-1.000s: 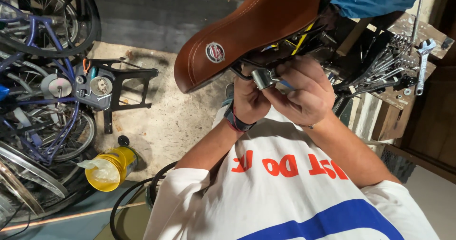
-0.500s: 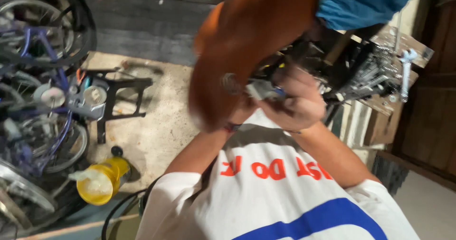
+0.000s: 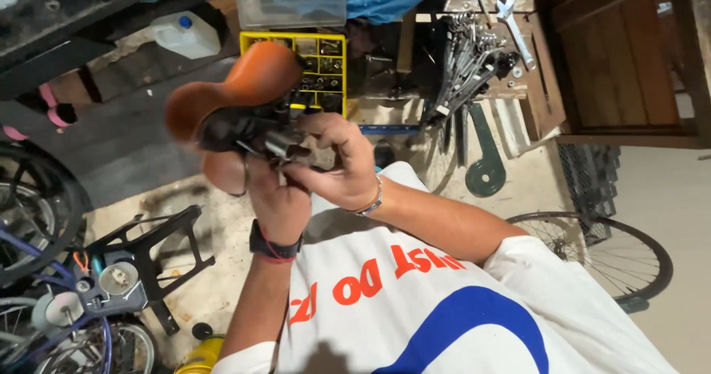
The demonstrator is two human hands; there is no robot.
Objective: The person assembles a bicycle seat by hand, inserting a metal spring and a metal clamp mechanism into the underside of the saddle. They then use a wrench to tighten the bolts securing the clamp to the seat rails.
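Sandy workshop floor lies below, with a bicycle wheel (image 3: 607, 252) at right. Held up centre-left, the brown bicycle saddle (image 3: 244, 85) is gripped underneath by the left hand (image 3: 278, 200), while the right hand (image 3: 337, 159) pinches its metal clamp (image 3: 281, 143). Beyond sits a yellow parts box (image 3: 307, 67).

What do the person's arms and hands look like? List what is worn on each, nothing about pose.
Both arms are bare below short white sleeves of a T-shirt with red lettering and a blue curved band. The left hand is bare; its wrist carries a black band with a thin red edge. The right hand is bare too, with a slim silver bracelet at the wrist. No gloves.
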